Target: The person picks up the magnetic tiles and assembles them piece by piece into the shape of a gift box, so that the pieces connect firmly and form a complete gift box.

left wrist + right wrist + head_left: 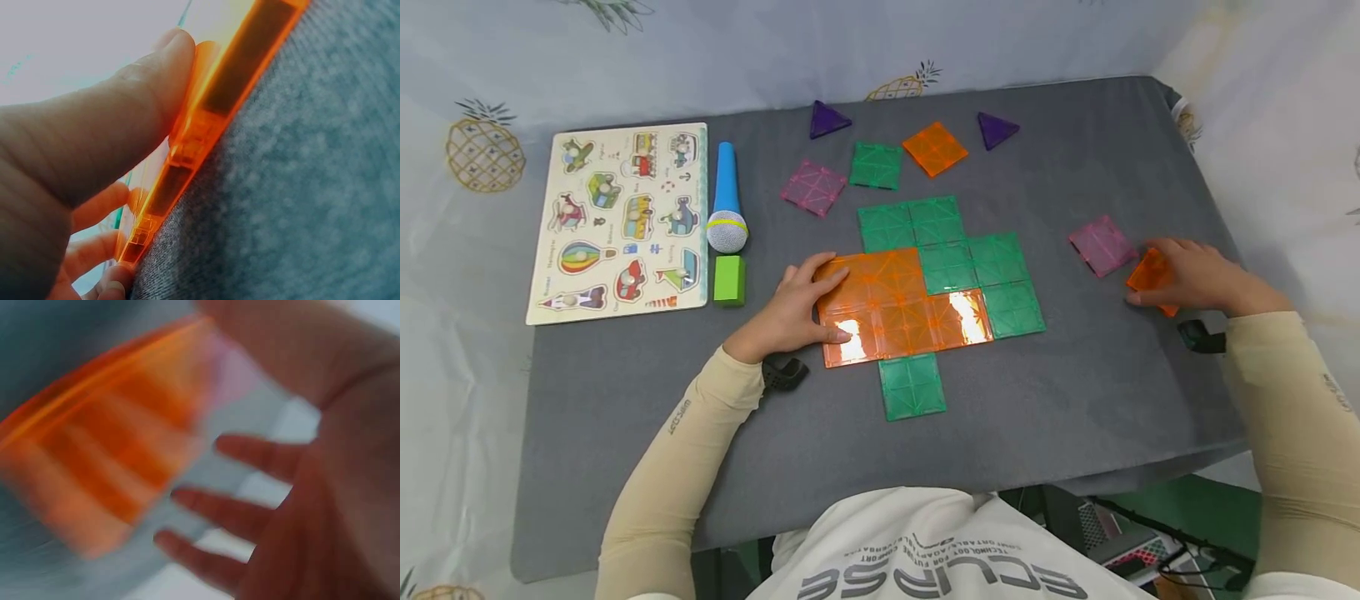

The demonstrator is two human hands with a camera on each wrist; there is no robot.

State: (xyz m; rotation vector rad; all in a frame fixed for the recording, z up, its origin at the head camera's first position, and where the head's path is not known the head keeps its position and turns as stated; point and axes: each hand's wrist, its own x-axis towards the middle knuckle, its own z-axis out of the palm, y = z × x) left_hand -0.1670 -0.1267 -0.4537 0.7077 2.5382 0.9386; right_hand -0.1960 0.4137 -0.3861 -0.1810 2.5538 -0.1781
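Note:
Translucent orange square tiles [898, 310] lie edge to edge mid-table, with joined green tiles [947, 267] along their far and right sides. One more green tile [912, 387] adjoins their near edge. My left hand [790, 308] rests on the left end of the orange tiles, thumb near the front corner and fingers spread toward the back. In the left wrist view, its thumb [144, 100] lies against a tile's upper face. At the right, my right hand [1198, 279] is around an orange tile [1150, 271], fingers extended. The right wrist view is blurred. A pink tile [1102, 246] lies beside it.
Behind the tiles lie two purple triangles [828, 120], a green square [876, 166], an orange square [935, 150] and a pink square [814, 188]. At the left are a picture puzzle board [617, 221], a toy microphone [727, 200] and a green block [729, 281].

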